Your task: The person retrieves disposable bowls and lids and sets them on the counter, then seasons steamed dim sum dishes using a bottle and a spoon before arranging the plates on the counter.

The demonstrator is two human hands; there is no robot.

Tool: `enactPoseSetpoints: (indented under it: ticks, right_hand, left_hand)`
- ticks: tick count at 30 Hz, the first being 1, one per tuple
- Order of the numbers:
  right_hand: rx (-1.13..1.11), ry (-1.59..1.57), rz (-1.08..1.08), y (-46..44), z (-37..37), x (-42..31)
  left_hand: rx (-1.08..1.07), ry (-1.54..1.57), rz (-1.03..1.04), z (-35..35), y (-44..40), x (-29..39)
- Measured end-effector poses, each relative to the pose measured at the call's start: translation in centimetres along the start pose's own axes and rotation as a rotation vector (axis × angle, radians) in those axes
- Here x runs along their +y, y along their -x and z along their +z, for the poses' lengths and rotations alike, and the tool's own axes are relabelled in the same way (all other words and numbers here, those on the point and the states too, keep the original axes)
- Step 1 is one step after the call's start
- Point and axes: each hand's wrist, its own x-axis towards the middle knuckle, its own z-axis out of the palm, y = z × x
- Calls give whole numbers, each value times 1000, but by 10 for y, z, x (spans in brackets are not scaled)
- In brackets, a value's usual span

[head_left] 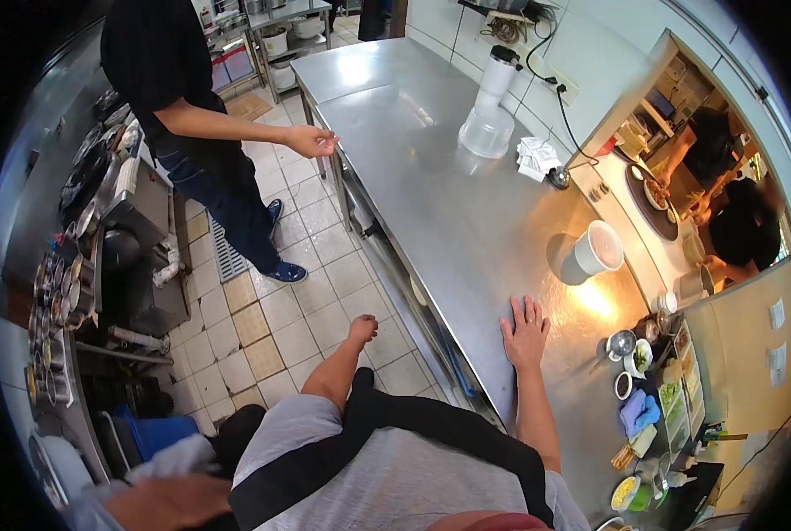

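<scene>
Your right hand (pixel 527 334) rests spread flat on the steel table (pixel 422 177), holding nothing; white tub (pixel 597 250) near, at its 1 o'clock. Your left hand (pixel 363 330) is loosely curled, contents indeterminable.

Your right hand (pixel 526 334) rests flat on the metal bench (pixel 440 212), near a white tub (pixel 600 249); your left hand (pixel 363 329) hangs over the tiled floor (pixel 320 243). A co-worker (pixel 170 88) stands beside the bench.

A head-worn wide-angle camera looks forward and down over the wearer's grey cloth shirt (pixel 404 473), near a long silver metal desk (pixel 413 177).
</scene>
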Motion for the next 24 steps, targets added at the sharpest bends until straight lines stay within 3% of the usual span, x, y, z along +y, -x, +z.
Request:
enactPoseSetpoints:
  ticks: [11, 24]
  right_hand:
    - [33, -101, 52, -6, 4, 0]
    - [53, -114, 46, -7, 5, 1]
  left_hand:
    - [-119, -212, -144, -33, -42, -30]
    - [-125, -272, -88, -43, -67, -39]
